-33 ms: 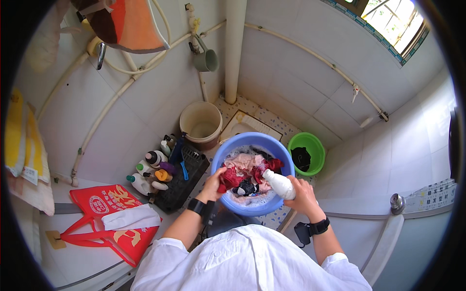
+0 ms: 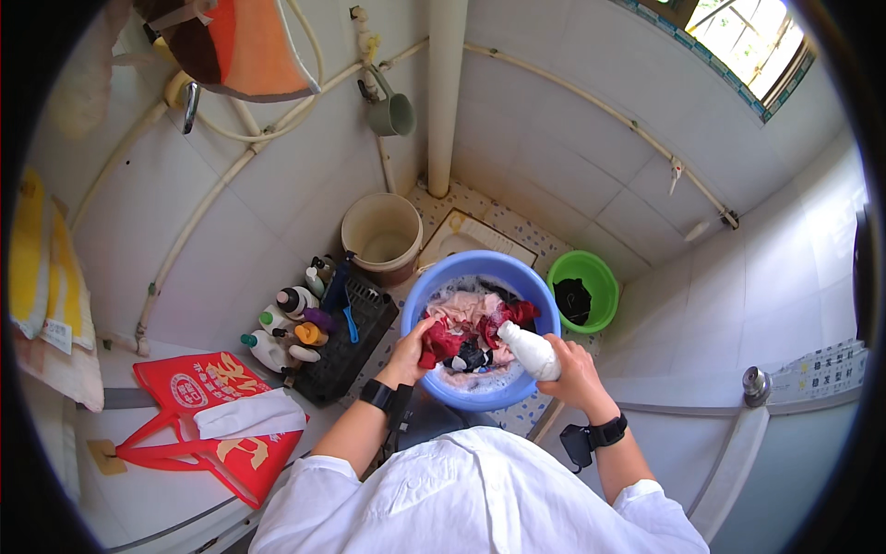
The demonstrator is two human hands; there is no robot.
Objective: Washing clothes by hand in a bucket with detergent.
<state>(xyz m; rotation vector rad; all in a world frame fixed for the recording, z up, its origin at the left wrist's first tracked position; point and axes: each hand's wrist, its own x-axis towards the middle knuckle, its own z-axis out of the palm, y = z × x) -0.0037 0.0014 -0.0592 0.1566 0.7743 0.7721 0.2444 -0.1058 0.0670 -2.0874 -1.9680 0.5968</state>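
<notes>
The right hand [image 2: 574, 369] is wrapped around a white bottle [image 2: 528, 349]. The fingers are closed on its fat end, and the bottle is tipped so its thin end points down into the blue tub [image 2: 426, 294]. The left hand [image 2: 411, 353] grips a red cloth [image 2: 445, 340] at the near left side of the tub, with the fingers curled into the cloth. Both wrists wear black bands, and both arms come out of white sleeves.

The tub is round and sits on the floor right in front of the person. It is full of clothes [image 2: 471, 319]: pink, red, white and black ones, with a bit of foam near the front.

Just right of the tub is a green bowl [image 2: 595, 277] with something dark in it. Behind the tub stands a tan bucket [image 2: 382, 233]. Left of the tub is a black basket [image 2: 355, 346], and next to it is a bunch of small bottles [image 2: 281, 328] with coloured caps. Farther left, a red bag [image 2: 198, 406] lies on a ledge with a white cloth [image 2: 249, 415] on top of it.

A thick white pipe [image 2: 446, 83] goes up the tiled wall, and a green cup [image 2: 395, 114] hangs near it. A window [image 2: 748, 42] is at the top right.
</notes>
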